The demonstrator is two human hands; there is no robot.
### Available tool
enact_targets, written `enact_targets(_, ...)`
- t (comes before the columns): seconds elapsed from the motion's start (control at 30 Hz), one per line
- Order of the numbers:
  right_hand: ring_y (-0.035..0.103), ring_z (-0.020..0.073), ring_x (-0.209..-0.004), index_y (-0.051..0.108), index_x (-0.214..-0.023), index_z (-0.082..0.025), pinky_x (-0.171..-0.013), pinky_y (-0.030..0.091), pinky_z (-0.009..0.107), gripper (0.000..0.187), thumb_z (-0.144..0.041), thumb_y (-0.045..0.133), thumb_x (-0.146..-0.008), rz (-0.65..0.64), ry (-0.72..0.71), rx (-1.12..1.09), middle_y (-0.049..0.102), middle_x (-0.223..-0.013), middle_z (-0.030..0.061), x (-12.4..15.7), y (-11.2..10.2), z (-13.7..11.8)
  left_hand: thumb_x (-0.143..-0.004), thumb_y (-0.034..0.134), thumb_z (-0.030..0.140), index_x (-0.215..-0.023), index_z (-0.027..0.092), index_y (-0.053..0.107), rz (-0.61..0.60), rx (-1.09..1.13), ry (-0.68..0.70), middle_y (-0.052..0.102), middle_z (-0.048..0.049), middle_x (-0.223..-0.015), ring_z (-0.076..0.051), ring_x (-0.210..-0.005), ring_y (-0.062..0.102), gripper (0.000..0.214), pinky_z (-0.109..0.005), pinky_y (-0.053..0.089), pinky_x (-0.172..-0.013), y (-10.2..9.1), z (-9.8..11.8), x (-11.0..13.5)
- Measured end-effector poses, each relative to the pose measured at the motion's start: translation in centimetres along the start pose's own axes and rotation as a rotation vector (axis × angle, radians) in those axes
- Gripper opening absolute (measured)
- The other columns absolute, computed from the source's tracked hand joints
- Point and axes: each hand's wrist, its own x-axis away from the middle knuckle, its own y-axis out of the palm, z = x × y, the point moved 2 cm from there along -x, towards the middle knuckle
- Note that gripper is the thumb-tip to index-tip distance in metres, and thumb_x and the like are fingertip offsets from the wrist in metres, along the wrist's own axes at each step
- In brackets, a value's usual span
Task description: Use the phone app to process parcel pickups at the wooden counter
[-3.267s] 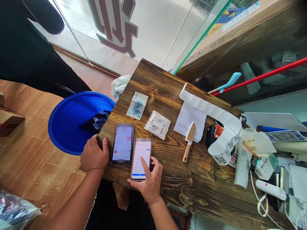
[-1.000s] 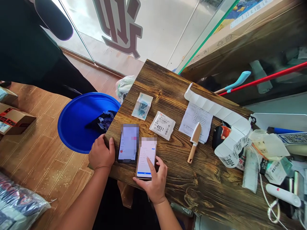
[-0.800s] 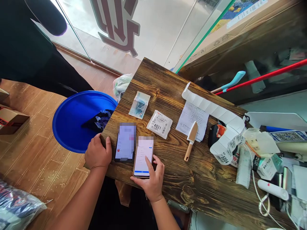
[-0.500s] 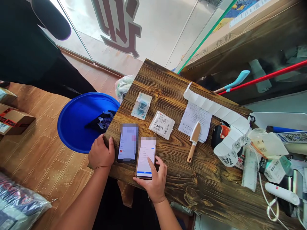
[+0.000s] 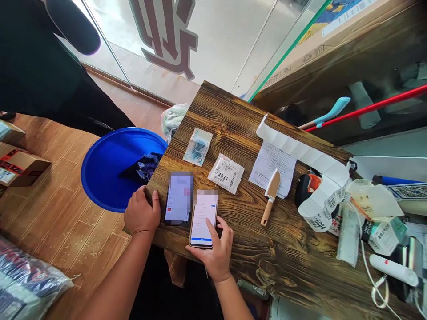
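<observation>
My right hand (image 5: 215,251) grips the lower end of a smartphone (image 5: 201,224) with a lit white screen. Its index finger rests on the screen, with the thumb at the bottom edge and the other fingers along the right side. A second smartphone (image 5: 178,200), also lit, lies just left of it on the wooden table (image 5: 240,229). My left hand (image 5: 142,212) is closed over the table's left edge, thumb on top, beside that second phone. Beyond the phones lie a blue banknote (image 5: 198,146) and a white label packet (image 5: 226,174) marked 4031.
A sheathed knife (image 5: 271,195) lies partly on a printed paper (image 5: 260,166). A label strip (image 5: 307,155) and clutter fill the table's right side. Left of the table stands a blue tub (image 5: 103,173); a person in dark clothes (image 5: 66,93) stands behind it. Cartons (image 5: 23,162) sit on the floor.
The whole view has shifted very slightly. Both hands and the phones keep their places, and the right index finger stays on the screen.
</observation>
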Motion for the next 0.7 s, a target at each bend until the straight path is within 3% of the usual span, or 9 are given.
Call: enact_targets(0.7,0.045,0.0283,-0.095,0.052,-0.127,-0.020,-0.079,0.048,0.048,0.075,-0.058,0.075,-0.066,-0.009,0.010,-0.008,0.041,-0.127,0.0166,0.33,0.22,0.12,-0.092,0.029,0.046,-0.121,0.011,0.052,-0.006,-0.006,-0.002,0.064,-0.0154,-0.108,-0.033,-0.097,0.061,0.051,-0.041,0.045,-0.072,-0.30,0.30,0.05)
